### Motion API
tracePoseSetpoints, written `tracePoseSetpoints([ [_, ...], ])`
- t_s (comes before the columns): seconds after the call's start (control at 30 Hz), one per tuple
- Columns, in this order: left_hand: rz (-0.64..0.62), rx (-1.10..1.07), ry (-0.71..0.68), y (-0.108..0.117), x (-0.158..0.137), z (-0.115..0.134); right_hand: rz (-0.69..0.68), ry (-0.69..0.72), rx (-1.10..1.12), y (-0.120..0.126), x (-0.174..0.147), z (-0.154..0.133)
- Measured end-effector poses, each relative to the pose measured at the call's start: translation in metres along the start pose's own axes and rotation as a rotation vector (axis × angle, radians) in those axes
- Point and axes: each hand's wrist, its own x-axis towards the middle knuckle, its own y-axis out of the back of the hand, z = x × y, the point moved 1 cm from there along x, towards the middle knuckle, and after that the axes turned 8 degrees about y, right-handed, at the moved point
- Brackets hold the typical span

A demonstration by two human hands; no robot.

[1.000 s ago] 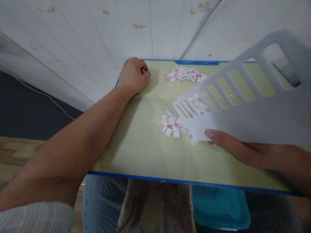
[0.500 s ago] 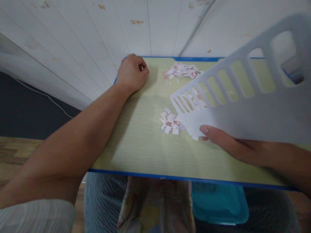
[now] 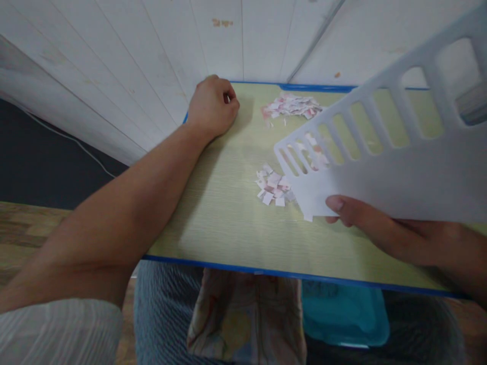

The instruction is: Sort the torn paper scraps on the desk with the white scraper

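Boarded white wall (image 3: 163,35), standing behind the desk (image 3: 236,223), whose pale green top is edged in blue. White slotted plastic panel (image 3: 391,185), held at a slant over the desk's right half, slots along its far side. Patterned cloth (image 3: 247,314), below the desk's near edge. Teal plastic bin (image 3: 346,314), just right of the cloth and partly under the desk. Right hand (image 3: 380,228), clamped on the panel's near edge, thumb uppermost. Left hand (image 3: 213,107), at the far left corner, fingers curled; whether their tips meet the thumb cannot be told. Farther paper scraps (image 3: 292,105), heaped near the back edge. Nearer paper scraps (image 3: 274,186), heaped mid-desk, partly hidden by the panel
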Motion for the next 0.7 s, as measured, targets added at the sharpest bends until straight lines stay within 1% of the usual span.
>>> tracePoseSetpoints([
  [0.1,0.000,0.005,-0.018,0.001,-0.001,0.001,0.021,-0.016,-0.048,-0.005,0.000,-0.013],
  [0.17,-0.005,0.005,-0.020,0.001,-0.001,0.001,0.027,-0.056,-0.090,-0.007,-0.001,-0.018],
  [0.27,-0.004,-0.005,-0.013,0.001,-0.001,0.001,0.025,-0.090,-0.135,-0.007,-0.003,-0.015],
  [0.4,0.004,-0.009,-0.024,0.000,0.001,0.000,0.039,-0.125,-0.141,-0.006,-0.002,-0.007],
  [0.47,0.007,-0.003,-0.024,0.001,0.001,0.000,0.016,-0.100,-0.115,-0.007,0.001,-0.007],
  [0.6,0.002,0.000,-0.020,0.000,0.001,0.001,-0.047,0.020,-0.042,-0.011,0.003,-0.012],
  [0.7,0.001,0.009,-0.013,-0.001,0.003,0.001,-0.054,0.026,-0.037,-0.010,-0.001,-0.008],
])
